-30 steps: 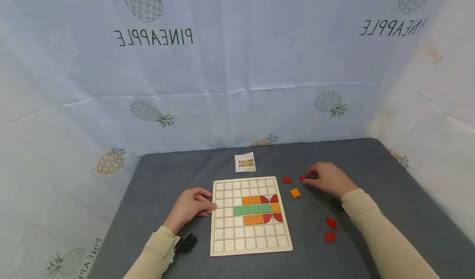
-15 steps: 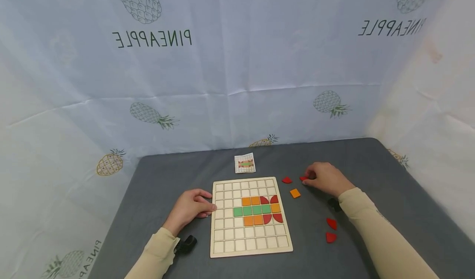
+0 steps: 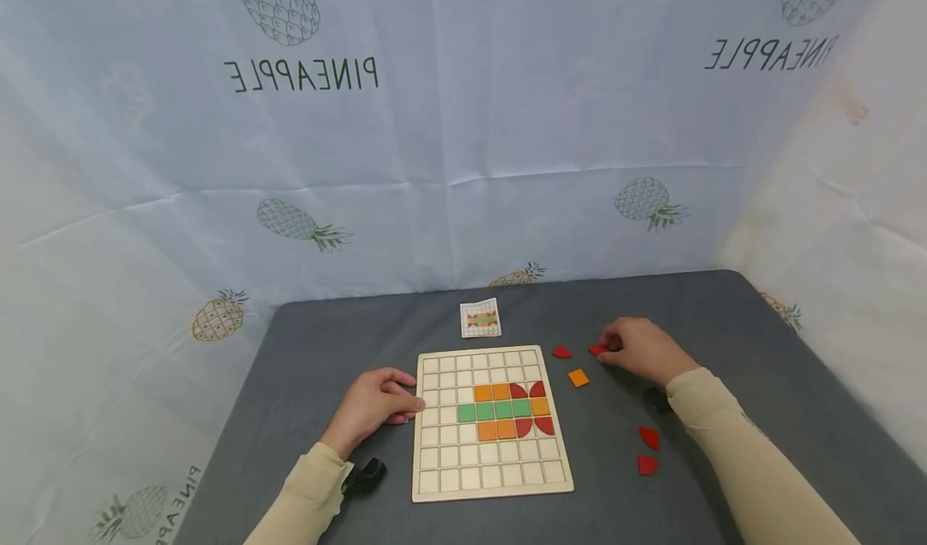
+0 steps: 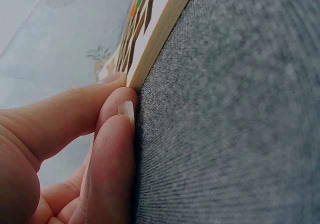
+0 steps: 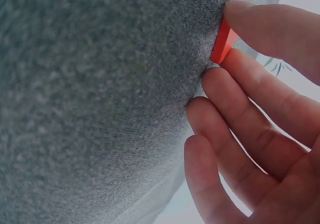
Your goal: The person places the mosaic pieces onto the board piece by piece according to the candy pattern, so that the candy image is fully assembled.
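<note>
A wooden grid board [image 3: 449, 456] lies flat on the table, with orange, green and red tiles set in several of its squares. My left hand [image 3: 372, 404] pinches the board's left edge, thumb on top and index finger against the side, as the left wrist view shows. Right of the board, my right hand [image 3: 643, 349] holds a small red quarter-round tile [image 5: 223, 42] between thumb and index finger, low against the cloth. The other fingers [image 5: 235, 104] are bent beside it. Near that hand lie another red tile [image 3: 562, 353] and an orange square tile [image 3: 578, 377].
Two more red tiles [image 3: 648, 438] lie nearer me, beside my right forearm. A small printed card [image 3: 481, 319] with a coloured grid pattern sits behind the board. The grey-covered table [image 3: 348, 332] meets a hanging pineapple-print cloth [image 3: 405, 142] at the back.
The right hand stays almost in place; slightly more of the red tile shows at its fingertips. The left hand and the board keep their places, apart from a slight shift of the view.
</note>
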Tool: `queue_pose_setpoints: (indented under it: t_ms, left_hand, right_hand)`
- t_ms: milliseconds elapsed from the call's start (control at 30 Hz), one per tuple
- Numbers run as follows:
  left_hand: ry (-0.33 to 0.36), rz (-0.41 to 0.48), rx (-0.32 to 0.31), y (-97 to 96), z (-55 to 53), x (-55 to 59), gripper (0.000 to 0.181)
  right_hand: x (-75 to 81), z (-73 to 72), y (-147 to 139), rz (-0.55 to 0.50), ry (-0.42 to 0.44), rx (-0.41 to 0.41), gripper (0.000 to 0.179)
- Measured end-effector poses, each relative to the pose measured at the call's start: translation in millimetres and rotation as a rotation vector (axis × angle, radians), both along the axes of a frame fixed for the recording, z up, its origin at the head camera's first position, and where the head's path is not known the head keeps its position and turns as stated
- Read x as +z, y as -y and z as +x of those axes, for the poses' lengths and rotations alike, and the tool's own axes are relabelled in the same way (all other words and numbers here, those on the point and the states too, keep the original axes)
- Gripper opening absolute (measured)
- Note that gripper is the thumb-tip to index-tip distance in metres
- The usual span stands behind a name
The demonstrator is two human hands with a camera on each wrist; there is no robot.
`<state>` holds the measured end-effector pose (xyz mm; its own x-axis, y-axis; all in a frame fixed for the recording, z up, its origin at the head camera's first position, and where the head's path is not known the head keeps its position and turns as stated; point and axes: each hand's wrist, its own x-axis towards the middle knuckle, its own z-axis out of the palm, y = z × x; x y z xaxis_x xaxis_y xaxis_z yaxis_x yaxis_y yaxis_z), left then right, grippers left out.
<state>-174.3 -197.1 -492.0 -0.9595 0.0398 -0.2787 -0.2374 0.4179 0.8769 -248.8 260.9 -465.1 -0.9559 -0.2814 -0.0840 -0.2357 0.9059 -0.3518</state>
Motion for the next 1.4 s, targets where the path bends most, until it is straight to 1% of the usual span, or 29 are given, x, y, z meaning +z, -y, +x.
queue_pose_setpoints:
  t_ms: [133,333,533,633,733,900,1067,1133,1267,1400]
  left_hand:
    - [0.003,-0.006,0.007,-0.2,-0.8,0.2,0.047]
    - [0.009,-0.011,0.02,0.4,-1.7,0.6,0.047]
    - [0.014,-0.011,0.022,1.1,-1.8,0.3,0.048]
    - [0.013,-0.014,0.024,0.9,-2.0,0.3,0.048]
    - [0.013,-0.011,0.02,0.7,-3.0,0.4,0.048]
    - [0.014,-0.003,0.013,0.4,-4.0,1.8,0.047]
    - [0.017,-0.004,0.019,-0.3,-4.1,2.4,0.047]
    - [0.016,-0.004,0.021,-0.4,-3.5,1.9,0.047]
    - [0.015,0.002,0.015,0.7,-2.4,0.1,0.048]
    - [0.011,0.018,0.003,3.1,-2.8,0.6,0.048]
  right_hand:
    - [0.3,0.3,1,0.011,-0.007,0.007,0.018]
    - [5.6,3.1,14,-0.025,-0.021,0.02,0.014]
    - [14.8,9.1,53,-0.086,-0.024,0.036,0.014]
    - [16.1,12.4,77,-0.12,-0.023,0.045,0.017]
    - [14.6,16.7,103,-0.133,-0.024,0.059,0.019]
    - [15.4,26.6,140,-0.172,-0.01,0.112,0.018]
    - [14.0,33.7,166,-0.184,-0.028,0.205,0.012]
    - [12.6,36.2,174,-0.196,-0.019,0.238,0.009]
    - [9.2,39.8,185,-0.192,0.008,0.267,0.008]
    - [6.4,39.9,193,-0.157,-0.025,0.297,0.012]
